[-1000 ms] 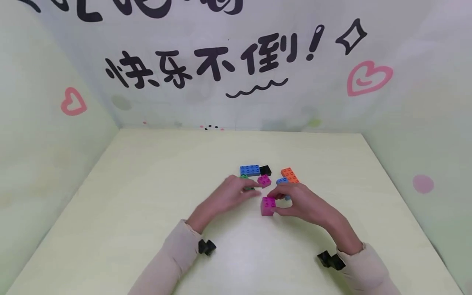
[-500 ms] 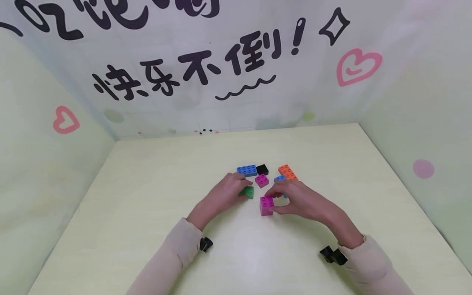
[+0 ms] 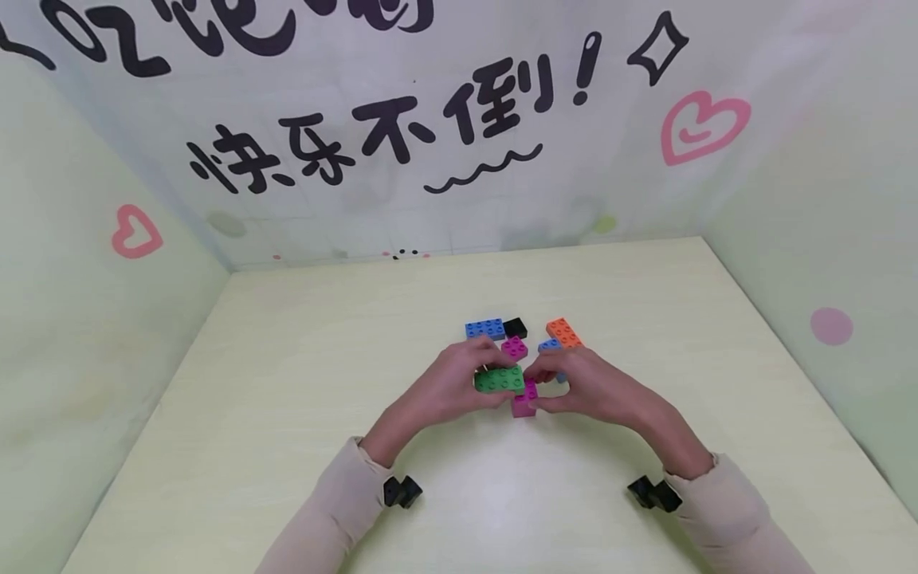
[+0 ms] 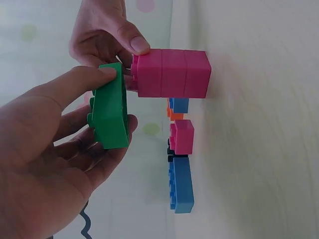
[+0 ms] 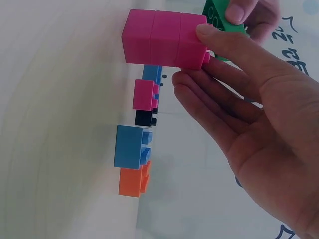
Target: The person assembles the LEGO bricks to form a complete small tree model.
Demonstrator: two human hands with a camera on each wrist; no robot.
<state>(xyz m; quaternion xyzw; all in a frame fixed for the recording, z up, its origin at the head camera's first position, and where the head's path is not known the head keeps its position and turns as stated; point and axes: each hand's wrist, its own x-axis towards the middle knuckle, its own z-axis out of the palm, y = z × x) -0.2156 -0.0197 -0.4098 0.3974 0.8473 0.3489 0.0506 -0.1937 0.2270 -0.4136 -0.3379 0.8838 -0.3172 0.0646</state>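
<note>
My left hand [image 3: 448, 384] grips a long green toy brick [image 3: 498, 379] between thumb and fingers, studs upward. The green brick is off the table, just above and left of the top of a pink brick stack [image 3: 524, 408]. Three pink bricks make up that stack, which stands upright on the table, as the left wrist view shows it [image 4: 174, 73]. With thumb and fingers at its top brick, my right hand [image 3: 602, 392] holds the stack from the right. Whether green and pink touch is hard to tell.
Behind the hands lie a long blue brick [image 3: 484, 328], a black brick [image 3: 515, 328], a single pink brick [image 3: 514, 347], an orange brick [image 3: 565, 332] and another blue brick [image 5: 128, 146], partly hidden by the right hand in the head view. A printed wall [image 3: 323, 215] closes the far side.
My left hand has taken hold of the green brick, lifted it from the table and brought it right, to the stack's top. My right hand stays on the pink stack.
</note>
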